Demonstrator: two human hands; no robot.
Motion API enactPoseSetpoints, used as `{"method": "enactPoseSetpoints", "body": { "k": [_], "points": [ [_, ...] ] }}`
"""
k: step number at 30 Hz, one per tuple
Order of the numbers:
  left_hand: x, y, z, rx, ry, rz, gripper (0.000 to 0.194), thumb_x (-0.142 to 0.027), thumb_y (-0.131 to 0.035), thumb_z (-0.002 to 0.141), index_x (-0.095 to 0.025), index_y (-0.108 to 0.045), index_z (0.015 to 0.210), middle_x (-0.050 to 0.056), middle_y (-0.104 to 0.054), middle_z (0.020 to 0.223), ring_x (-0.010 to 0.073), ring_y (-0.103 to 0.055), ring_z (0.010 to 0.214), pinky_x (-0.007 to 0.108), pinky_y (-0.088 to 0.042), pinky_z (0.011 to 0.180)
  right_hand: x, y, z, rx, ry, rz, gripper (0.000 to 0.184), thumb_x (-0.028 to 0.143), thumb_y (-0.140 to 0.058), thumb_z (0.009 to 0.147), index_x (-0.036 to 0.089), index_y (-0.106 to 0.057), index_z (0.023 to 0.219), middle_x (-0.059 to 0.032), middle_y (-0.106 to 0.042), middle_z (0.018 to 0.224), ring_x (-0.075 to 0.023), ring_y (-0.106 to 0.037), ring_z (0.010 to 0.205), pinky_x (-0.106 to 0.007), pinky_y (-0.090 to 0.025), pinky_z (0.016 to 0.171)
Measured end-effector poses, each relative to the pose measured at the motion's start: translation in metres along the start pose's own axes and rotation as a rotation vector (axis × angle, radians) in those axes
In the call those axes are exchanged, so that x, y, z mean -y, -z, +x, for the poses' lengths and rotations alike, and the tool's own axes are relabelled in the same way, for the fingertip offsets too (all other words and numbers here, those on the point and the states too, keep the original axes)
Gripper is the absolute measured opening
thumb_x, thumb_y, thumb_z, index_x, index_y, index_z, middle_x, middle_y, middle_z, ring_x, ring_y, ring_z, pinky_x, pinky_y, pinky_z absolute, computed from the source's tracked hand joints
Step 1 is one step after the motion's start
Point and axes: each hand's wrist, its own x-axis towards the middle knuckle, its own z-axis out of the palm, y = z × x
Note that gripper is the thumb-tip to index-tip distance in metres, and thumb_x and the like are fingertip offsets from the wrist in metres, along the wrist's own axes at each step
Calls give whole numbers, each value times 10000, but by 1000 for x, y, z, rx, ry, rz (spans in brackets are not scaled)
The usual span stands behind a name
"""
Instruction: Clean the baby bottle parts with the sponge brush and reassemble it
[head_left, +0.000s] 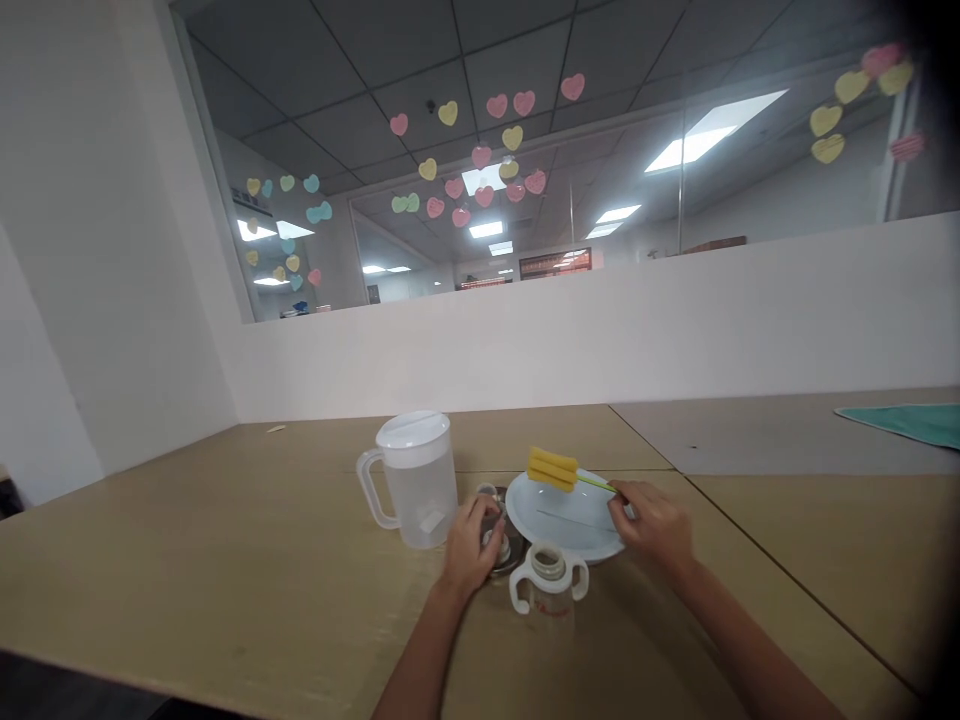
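Observation:
My right hand [654, 522] is closed round the green handle of a yellow sponge brush [553, 468], which points left above a white plate [555, 522]. My left hand [472, 540] reaches down with curled fingers onto a small grey lid-like part [498, 545] beside the plate; what the fingers pinch is unclear. A clear two-handled baby bottle [549, 590] without its top stands just in front of the plate, between my hands.
A clear plastic jug [415, 480] with a white lid stands left of the plate on the wooden table [225, 540]. A teal cloth [911, 422] lies at the far right. A white partition wall runs behind the table.

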Motion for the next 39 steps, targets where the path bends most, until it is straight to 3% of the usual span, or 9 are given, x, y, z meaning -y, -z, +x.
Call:
{"method": "enactPoseSetpoints", "body": {
  "k": [3,6,12,15,19,24,26,31,39],
  "points": [
    [-10,-4,-5,-27,-177,-80,304,-429,-402,832,-183,-550,932,81,-597,827,215,-573,791,348,-445,745,0,0,1,21,-18,-5,207,135,-459,761,173,-662,752,4,-626,610,-100,-557,572,-213,-343,569],
    [-24,-17,-11,44,-359,-92,484,-544,-473,747,-165,-548,1039,110,-632,865,241,-596,786,380,-460,746,0,-2,0,39,-31,1,218,133,-448,761,174,-661,757,-1,-622,609,-102,-561,582,-208,-352,580],
    [-44,-37,-19,138,-393,37,633,-457,-615,690,-180,-454,1236,145,-633,1077,278,-611,953,392,-483,824,-3,-7,-6,24,-36,-19,227,127,-438,769,172,-660,766,-8,-643,631,-108,-561,579,-208,-359,581],
    [-40,-39,-21,52,-488,17,640,-393,-621,674,-173,-426,1242,146,-631,1042,276,-618,950,394,-498,821,-4,-8,-7,66,-47,-17,237,132,-422,784,164,-658,784,-19,-649,650,-121,-567,593,-218,-371,595],
    [-33,-36,-14,-200,-636,-63,686,-325,-630,645,-215,-332,1254,159,-566,1109,296,-586,1041,422,-506,822,-4,-10,-6,58,-95,-24,281,164,-394,848,137,-651,958,-53,-667,739,-145,-588,662,-235,-405,630],
    [-37,-28,14,-645,-477,12,569,-235,-660,664,-237,-399,1169,105,-522,1070,238,-595,954,391,-525,751,-2,-10,-4,-17,-170,-16,360,192,-373,896,151,-566,1198,-51,-651,769,-129,-570,657,-228,-405,638],
    [-38,-27,25,-714,-403,95,525,-208,-684,674,-229,-450,1143,92,-508,1069,220,-580,954,377,-519,770,-1,-7,-3,-63,-144,-21,355,187,-390,894,163,-576,1195,-46,-646,758,-124,-564,652,-223,-398,645],
    [-30,-32,33,-626,-344,213,381,-198,-646,766,-258,-547,1130,100,-448,1191,222,-524,1074,358,-497,831,1,1,-3,-80,-68,24,356,200,-425,889,200,-582,1209,-53,-650,858,-119,-575,732,-205,-391,670],
    [-21,-27,22,-528,-378,355,429,-96,-534,804,-276,-538,1194,101,-513,1237,255,-468,1135,455,-402,914,-1,8,2,-91,12,25,247,215,-549,830,260,-700,1020,-6,-575,651,-94,-484,591,-223,-331,595]
  ]
}}
